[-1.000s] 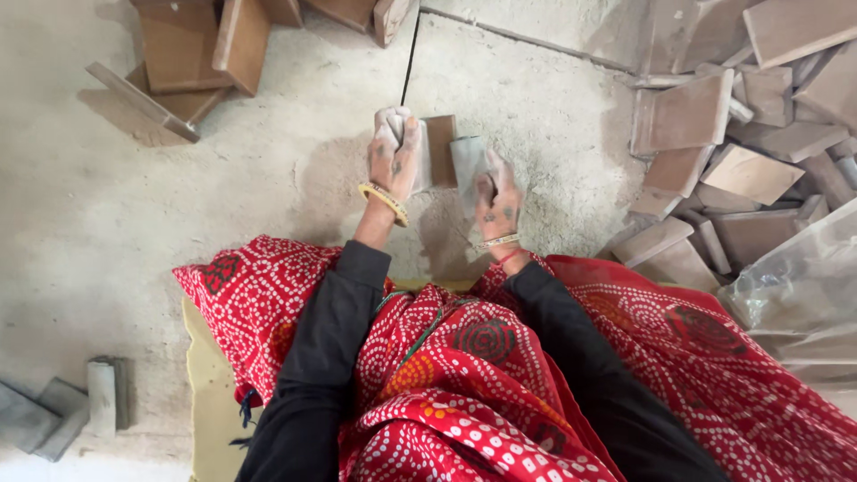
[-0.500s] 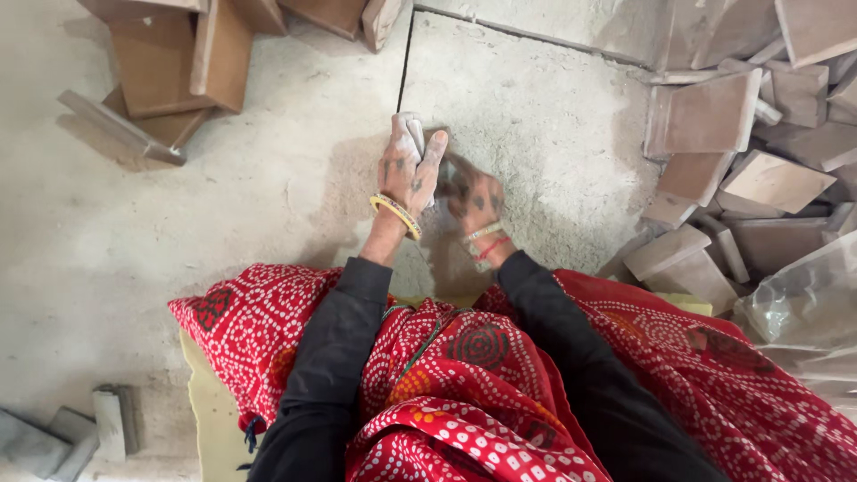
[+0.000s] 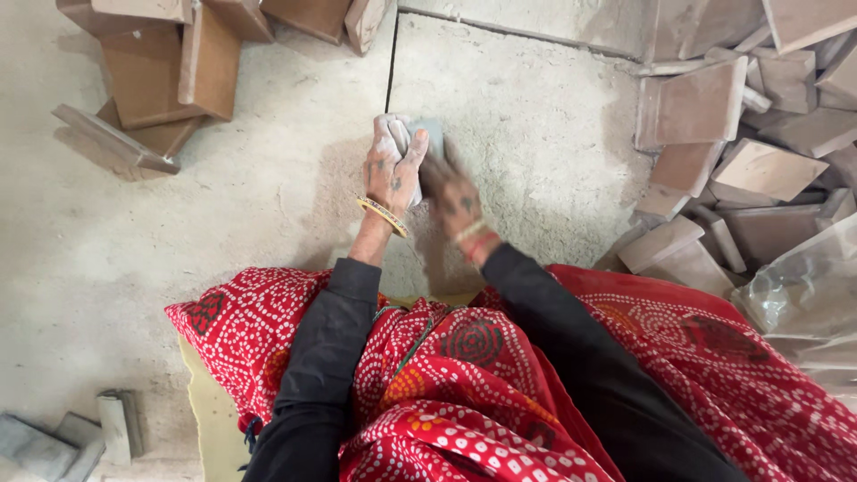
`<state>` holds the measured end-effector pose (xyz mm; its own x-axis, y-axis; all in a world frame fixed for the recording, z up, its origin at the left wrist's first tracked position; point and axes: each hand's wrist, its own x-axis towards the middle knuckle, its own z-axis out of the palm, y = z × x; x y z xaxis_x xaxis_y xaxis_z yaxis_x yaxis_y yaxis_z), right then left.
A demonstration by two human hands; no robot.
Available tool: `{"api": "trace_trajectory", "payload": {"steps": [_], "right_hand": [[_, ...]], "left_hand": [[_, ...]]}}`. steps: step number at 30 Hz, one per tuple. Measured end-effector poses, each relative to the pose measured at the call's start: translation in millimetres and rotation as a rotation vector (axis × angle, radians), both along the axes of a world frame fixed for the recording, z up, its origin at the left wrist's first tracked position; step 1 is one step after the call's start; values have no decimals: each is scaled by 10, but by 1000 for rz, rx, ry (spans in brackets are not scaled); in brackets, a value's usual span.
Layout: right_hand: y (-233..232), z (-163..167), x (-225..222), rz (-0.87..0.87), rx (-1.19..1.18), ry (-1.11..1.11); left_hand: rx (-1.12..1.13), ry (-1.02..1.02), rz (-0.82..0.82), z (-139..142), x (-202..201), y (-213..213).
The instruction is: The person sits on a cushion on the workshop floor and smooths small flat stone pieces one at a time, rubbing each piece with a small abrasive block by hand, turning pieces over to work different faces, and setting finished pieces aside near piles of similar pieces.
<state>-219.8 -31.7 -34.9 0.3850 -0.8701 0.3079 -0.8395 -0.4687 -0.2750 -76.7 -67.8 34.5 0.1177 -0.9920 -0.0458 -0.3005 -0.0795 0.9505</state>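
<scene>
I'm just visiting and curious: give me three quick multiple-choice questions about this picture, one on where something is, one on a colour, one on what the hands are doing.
1. Where do the grey blocks lie?
A. bottom-left corner
B. top right
C. on the person's lap

2. What colour is the patterned cloth over the lap?
A. blue
B. red with white dots
C. plain green

3. How is the left hand?
A. open and flat on the floor
B. resting in the lap
C. closed on a small pale block

Answers: 1 A, they sit low at the left edge. 2 B, the dotted red fabric fills the lower picture. 3 C, its fingers wrap the block, with the right hand close beside it.
</scene>
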Motion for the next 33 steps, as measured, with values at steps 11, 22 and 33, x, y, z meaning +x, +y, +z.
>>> {"api": "trace_trajectory", "payload": {"steps": [11,22,33], "right_hand": [[473,436,-193,164,376,-11],[3,441,-117,213,422,160],[-414,497,-71,185,529,326]], "left_hand": [[51,-45,56,15,-61,26],[91,37,-2,-147,67,-56],[-7,13,-26,-164,7,-42]]}}
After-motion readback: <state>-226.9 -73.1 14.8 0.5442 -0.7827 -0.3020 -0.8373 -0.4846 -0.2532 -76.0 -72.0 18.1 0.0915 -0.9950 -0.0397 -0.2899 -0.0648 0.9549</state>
